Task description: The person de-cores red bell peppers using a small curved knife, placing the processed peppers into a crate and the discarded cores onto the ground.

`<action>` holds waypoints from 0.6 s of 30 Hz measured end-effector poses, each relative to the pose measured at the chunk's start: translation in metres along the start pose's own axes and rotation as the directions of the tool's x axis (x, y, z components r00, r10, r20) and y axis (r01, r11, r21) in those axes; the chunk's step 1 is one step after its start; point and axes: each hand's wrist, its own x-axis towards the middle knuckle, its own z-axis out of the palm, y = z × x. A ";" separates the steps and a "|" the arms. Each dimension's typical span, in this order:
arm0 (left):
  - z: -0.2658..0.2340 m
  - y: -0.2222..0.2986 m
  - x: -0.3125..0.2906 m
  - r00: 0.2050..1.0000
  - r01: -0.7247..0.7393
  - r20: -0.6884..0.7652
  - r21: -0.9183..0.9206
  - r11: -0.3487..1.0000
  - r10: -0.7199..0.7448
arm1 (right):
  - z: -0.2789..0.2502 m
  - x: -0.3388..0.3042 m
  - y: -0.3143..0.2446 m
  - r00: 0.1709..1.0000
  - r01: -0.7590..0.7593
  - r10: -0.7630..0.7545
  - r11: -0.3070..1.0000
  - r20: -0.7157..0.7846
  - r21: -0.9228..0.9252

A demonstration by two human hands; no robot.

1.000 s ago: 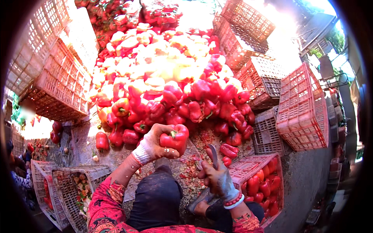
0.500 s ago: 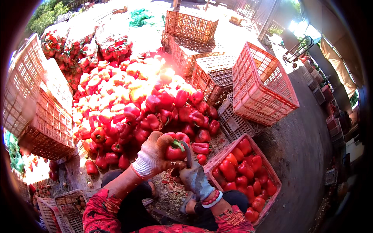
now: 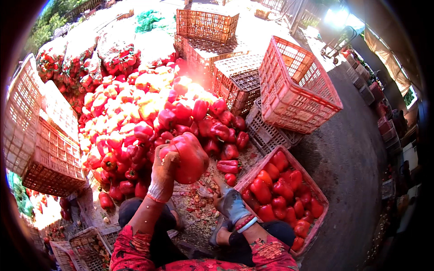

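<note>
My left hand [image 3: 164,170], in a white knitted glove with a tan, worn palm and fingers, is closed round a large red bell pepper [image 3: 186,158]. It holds the pepper up before the heap of red bell peppers [image 3: 135,122]; no green stem shows on the side facing me. Lower and to the right, my right hand [image 3: 229,202] wears a blue-grey coated glove. It is apart from the pepper, beside the near left edge of a pink plastic crate [image 3: 316,192] filled with red peppers. Its fingers are partly smeared, and whether a blade is in them is unclear.
Empty pinkish crates stand beyond the heap, one tilted [image 3: 298,86] over a grey crate [image 3: 266,131]. Tall stacked crates [image 3: 54,153] flank the left. Net sacks of peppers [image 3: 115,56] lie behind. Scraps litter the ground [image 3: 199,217] between my feet.
My left hand has drawn the pepper up and nearer, turning its stem out of sight. My right hand, which held a dark curved blade at the stem, has moved away from it, down and right.
</note>
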 end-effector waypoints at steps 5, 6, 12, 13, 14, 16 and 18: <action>-0.018 -0.006 -0.001 0.952 0.267 0.113 0.141 0.953 -0.284 | -0.056 0.032 -0.056 0.981 -0.130 -0.063 0.481 0.182 0.867; -0.010 -0.012 -0.008 0.915 0.325 0.186 0.186 0.927 -0.358 | -0.050 0.042 -0.053 0.986 0.050 -0.153 0.647 0.066 0.761; 0.000 -0.021 -0.019 0.802 0.437 0.231 0.403 0.804 -0.551 | -0.030 0.035 -0.061 0.988 0.137 -0.152 0.875 -0.005 0.463; -0.002 -0.025 -0.018 0.803 0.413 0.260 0.406 0.815 -0.537 | -0.029 0.035 -0.058 0.992 0.081 -0.120 0.857 0.044 0.509; -0.006 -0.031 -0.017 0.803 0.390 0.288 0.408 0.825 -0.522 | -0.030 0.034 -0.056 0.991 0.023 -0.090 0.835 0.096 0.549; -0.014 -0.031 -0.014 0.788 0.345 0.364 0.407 0.846 -0.497 | -0.047 0.032 -0.074 0.952 -0.243 0.012 0.635 0.305 0.733; -0.023 -0.030 -0.006 0.747 0.425 0.417 0.299 0.854 -0.518 | -0.042 0.035 -0.069 0.964 -0.164 -0.063 0.626 0.259 0.762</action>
